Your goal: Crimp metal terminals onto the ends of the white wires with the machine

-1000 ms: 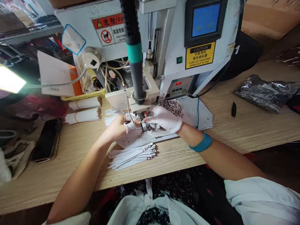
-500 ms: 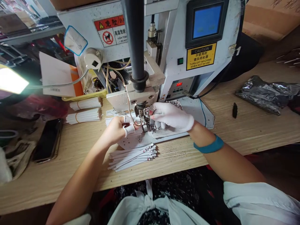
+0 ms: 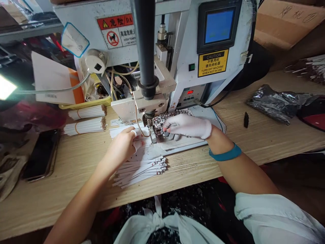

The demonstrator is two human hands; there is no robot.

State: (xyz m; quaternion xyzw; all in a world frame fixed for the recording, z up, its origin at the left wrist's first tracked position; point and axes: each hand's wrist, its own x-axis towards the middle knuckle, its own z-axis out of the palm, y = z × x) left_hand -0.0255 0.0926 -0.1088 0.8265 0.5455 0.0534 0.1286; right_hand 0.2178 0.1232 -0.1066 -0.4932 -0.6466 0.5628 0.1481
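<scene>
My left hand (image 3: 122,146), with white finger cots on its fingers, pinches white flat strips (image 3: 127,132) just left of the machine's tip. My right hand (image 3: 188,126), in a white glove, rests on a metal jig plate (image 3: 177,144) with its fingertips curled down. Whether it holds anything is hidden. Under that hand's fingers lies a sheet of small patterned pieces (image 3: 165,120). The machine's head (image 3: 148,117) hangs between my hands, trailing a thin tan tube (image 3: 138,123). Below my left wrist lies a loose pile of white strips (image 3: 141,171).
A white bench machine (image 3: 203,57) with a screen and caution label fills the back. Banded strip bundles (image 3: 86,118) and a phone (image 3: 42,154) lie left on the wooden bench (image 3: 76,169). A black plastic bag (image 3: 271,103) lies right.
Both hands have drawn slightly away from the machine's tip, my left hand down and left, my right hand to the right. The view has shifted slightly.
</scene>
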